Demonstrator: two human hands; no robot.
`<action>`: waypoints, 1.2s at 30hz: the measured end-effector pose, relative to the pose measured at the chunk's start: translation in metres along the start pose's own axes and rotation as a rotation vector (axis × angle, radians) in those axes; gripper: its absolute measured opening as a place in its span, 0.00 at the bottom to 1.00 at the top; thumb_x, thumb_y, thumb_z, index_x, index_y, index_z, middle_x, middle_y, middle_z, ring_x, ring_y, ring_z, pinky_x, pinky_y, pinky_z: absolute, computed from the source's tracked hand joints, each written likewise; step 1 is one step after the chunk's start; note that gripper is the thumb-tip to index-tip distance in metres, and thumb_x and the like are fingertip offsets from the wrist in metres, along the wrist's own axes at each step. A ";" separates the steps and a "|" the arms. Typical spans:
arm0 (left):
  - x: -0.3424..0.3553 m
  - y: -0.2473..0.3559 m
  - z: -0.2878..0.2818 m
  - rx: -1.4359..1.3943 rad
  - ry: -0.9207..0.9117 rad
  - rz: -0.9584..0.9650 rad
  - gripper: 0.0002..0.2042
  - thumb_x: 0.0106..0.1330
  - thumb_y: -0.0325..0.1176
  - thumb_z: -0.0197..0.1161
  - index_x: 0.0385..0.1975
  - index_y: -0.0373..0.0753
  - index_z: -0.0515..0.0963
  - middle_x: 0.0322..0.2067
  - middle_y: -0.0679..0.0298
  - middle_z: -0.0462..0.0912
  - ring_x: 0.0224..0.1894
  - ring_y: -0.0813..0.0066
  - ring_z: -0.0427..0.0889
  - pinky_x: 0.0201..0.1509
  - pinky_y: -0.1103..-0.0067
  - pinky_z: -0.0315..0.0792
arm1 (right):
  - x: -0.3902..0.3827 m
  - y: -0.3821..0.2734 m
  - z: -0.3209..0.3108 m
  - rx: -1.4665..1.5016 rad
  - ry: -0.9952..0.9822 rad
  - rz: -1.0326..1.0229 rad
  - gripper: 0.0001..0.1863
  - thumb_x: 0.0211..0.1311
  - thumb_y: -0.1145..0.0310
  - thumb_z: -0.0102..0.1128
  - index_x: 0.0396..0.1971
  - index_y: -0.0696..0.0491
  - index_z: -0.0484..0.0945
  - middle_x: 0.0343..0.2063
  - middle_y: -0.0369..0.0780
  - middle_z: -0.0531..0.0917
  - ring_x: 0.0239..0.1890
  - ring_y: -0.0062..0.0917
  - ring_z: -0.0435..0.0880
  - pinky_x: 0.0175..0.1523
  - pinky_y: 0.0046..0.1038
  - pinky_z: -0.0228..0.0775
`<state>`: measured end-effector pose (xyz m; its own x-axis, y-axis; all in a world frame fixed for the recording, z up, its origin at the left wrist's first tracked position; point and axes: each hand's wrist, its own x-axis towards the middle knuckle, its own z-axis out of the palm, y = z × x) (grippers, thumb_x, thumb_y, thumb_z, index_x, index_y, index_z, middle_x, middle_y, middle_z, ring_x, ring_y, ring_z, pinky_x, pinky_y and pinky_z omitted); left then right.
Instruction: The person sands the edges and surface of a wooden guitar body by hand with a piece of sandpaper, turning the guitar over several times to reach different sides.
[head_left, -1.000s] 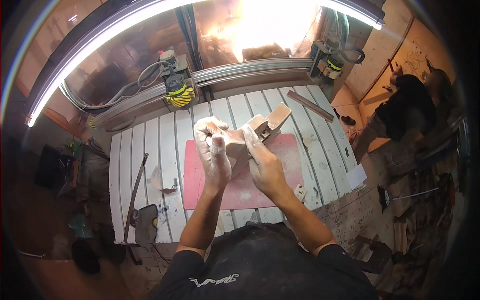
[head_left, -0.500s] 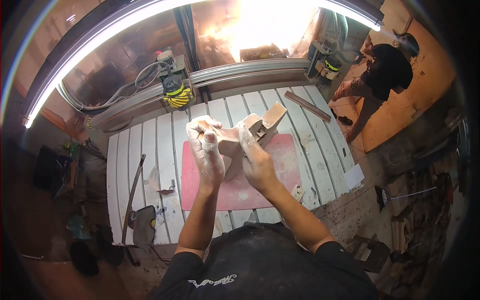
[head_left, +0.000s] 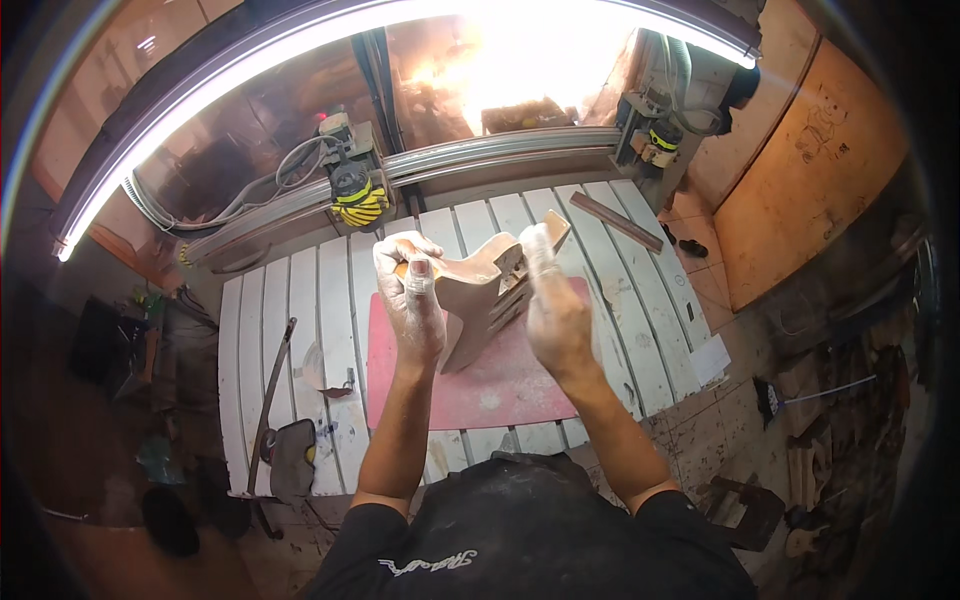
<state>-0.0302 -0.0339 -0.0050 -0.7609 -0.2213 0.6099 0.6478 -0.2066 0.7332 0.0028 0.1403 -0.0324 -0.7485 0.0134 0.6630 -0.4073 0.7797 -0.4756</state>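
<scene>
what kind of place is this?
Likely a woodworking shop: a slatted white machine bed under a gantry rail carrying a yellow router head, and both dusty hands hold a carved wooden piece.

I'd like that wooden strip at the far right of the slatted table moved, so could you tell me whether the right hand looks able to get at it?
Probably yes: the wooden strip lies bare on the slats with nothing across it, but the right hand is busy on the carved wooden piece.
</scene>
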 end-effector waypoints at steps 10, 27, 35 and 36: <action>-0.008 0.006 0.003 0.027 0.036 -0.013 0.18 0.73 0.49 0.57 0.40 0.40 0.64 0.38 0.59 0.73 0.44 0.71 0.74 0.55 0.70 0.68 | 0.000 -0.024 0.007 0.446 -0.288 -0.010 0.32 0.57 0.86 0.45 0.65 0.57 0.72 0.62 0.53 0.75 0.67 0.41 0.73 0.71 0.33 0.64; -0.006 -0.001 0.010 -0.096 0.028 0.018 0.06 0.68 0.30 0.54 0.35 0.40 0.64 0.35 0.62 0.71 0.39 0.73 0.73 0.50 0.72 0.71 | 0.010 -0.021 -0.003 0.220 -0.394 0.085 0.33 0.55 0.84 0.48 0.65 0.56 0.72 0.63 0.53 0.73 0.62 0.44 0.77 0.67 0.38 0.70; -0.003 0.001 0.009 -0.094 0.029 -0.012 0.05 0.68 0.26 0.53 0.34 0.40 0.63 0.35 0.62 0.71 0.39 0.73 0.73 0.50 0.72 0.71 | 0.011 0.003 0.000 -0.045 -0.468 0.168 0.28 0.60 0.80 0.49 0.61 0.50 0.76 0.57 0.48 0.80 0.44 0.45 0.86 0.48 0.39 0.82; -0.001 -0.001 0.010 -0.091 0.033 0.005 0.05 0.68 0.26 0.53 0.34 0.40 0.64 0.35 0.62 0.71 0.39 0.73 0.73 0.50 0.72 0.71 | 0.016 0.008 -0.002 0.027 -0.273 0.045 0.29 0.59 0.80 0.50 0.62 0.48 0.76 0.57 0.47 0.81 0.44 0.45 0.86 0.47 0.40 0.82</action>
<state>-0.0303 -0.0240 -0.0032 -0.7572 -0.2536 0.6020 0.6532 -0.2904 0.6993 -0.0113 0.1477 -0.0247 -0.8779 -0.1249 0.4622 -0.3817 0.7654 -0.5182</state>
